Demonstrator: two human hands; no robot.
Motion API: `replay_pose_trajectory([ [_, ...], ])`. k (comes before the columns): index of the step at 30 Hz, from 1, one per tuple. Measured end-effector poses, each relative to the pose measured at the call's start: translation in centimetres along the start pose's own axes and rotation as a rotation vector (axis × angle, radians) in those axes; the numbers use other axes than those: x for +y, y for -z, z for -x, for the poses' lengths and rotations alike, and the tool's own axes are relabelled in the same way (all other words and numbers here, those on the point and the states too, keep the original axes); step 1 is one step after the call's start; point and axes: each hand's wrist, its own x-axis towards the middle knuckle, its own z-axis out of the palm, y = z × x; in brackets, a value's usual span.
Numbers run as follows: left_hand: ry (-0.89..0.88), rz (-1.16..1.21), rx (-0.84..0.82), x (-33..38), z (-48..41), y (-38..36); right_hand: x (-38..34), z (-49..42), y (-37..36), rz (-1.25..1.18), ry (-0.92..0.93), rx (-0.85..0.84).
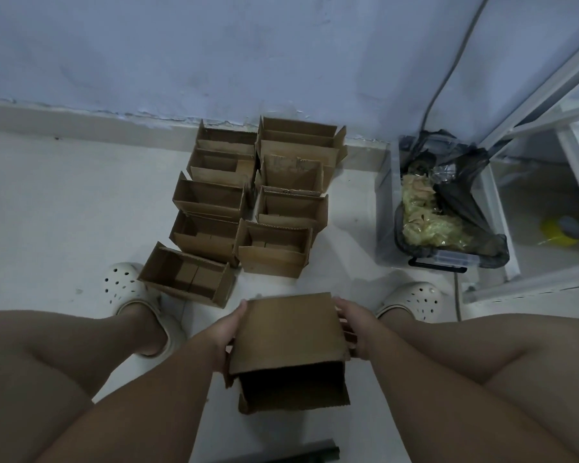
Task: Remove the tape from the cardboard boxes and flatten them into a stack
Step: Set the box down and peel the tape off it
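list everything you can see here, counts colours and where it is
open boxes: about nine, brown, two rows on the floor by the wall
held box: one, brown, between both hands
bin: one, clear with black bag, right of the boxes
crumpled tape: one heap, yellowish, inside the bin
cable: one, grey, down the wall
shelf frame: one, white, far right
clogs: two, white, on the feet
left hand: one, grips the held box's left side
right hand: one, grips its right side
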Motion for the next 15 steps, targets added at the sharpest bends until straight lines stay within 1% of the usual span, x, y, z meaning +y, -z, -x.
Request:
replay_pose_trajectory([
  [3,-0.200,0.036,0.053,0.5,0.6,-0.1,0.4,0.1,0.3,-0.111,0.072,0.013],
  [5,-0.293,0.013,0.050,1.0,1.5,-0.4,0.3,0.2,0.3,-0.163,0.099,0.046],
  [6,-0.320,-0.004,0.030,1.2,1.9,-0.6,0.1,0.3,0.4,-0.193,0.118,0.069],
  [8,-0.318,-0.011,-0.033,1.4,2.4,-0.8,-0.2,0.6,0.5,-0.239,0.161,0.085],
  [10,-0.294,0.054,-0.093,1.4,2.9,-0.8,-0.4,0.8,0.6,-0.245,0.199,0.064],
  [12,-0.310,0.108,-0.126,1.3,3.4,-0.9,-0.6,0.3,0.4,-0.241,0.275,0.066],
  [15,-0.449,0.063,-0.088,1.2,3.3,-1.2,-0.6,-0.1,0.1,-0.232,0.407,0.140],
])
